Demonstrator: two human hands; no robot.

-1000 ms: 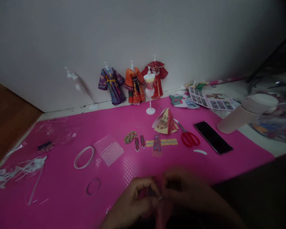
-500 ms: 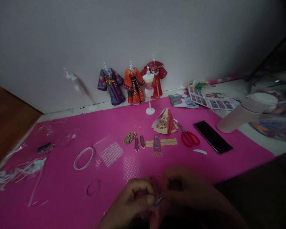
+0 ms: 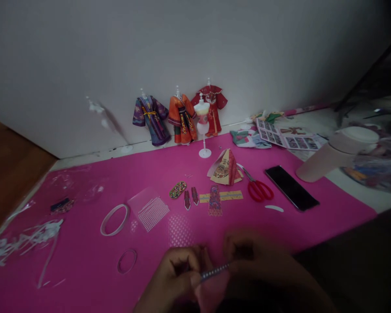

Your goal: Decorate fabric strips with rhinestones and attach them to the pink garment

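At the bottom middle, my left hand (image 3: 177, 276) is closed, pinching a small pink cloth piece (image 3: 211, 290) and one end of its dark trim strip (image 3: 214, 272) dotted with pale beads. My right hand (image 3: 260, 263), dim and blurred, has its thumb and finger together at the strip's other end. The strip slants between both hands, and much of the cloth is in shadow. Beyond them lie a patterned strip (image 3: 215, 202) crossing a yellow band (image 3: 233, 195), two small dark red pieces (image 3: 194, 196), and a sheet of stick-on gems (image 3: 154, 214).
Red-handled scissors (image 3: 260, 191), a phone (image 3: 291, 188) and a pale tumbler (image 3: 337, 152) stand or lie at right. A folded doll skirt (image 3: 224, 168) sits before a white mannequin (image 3: 203, 124). Dressed forms lean by the wall. Tape rolls (image 3: 115, 220) lie left, on a pink mat (image 3: 84, 269).
More of the beaded strip now shows between my fingers. My left hand has shifted slightly left, and the strip reaches across to the right hand.
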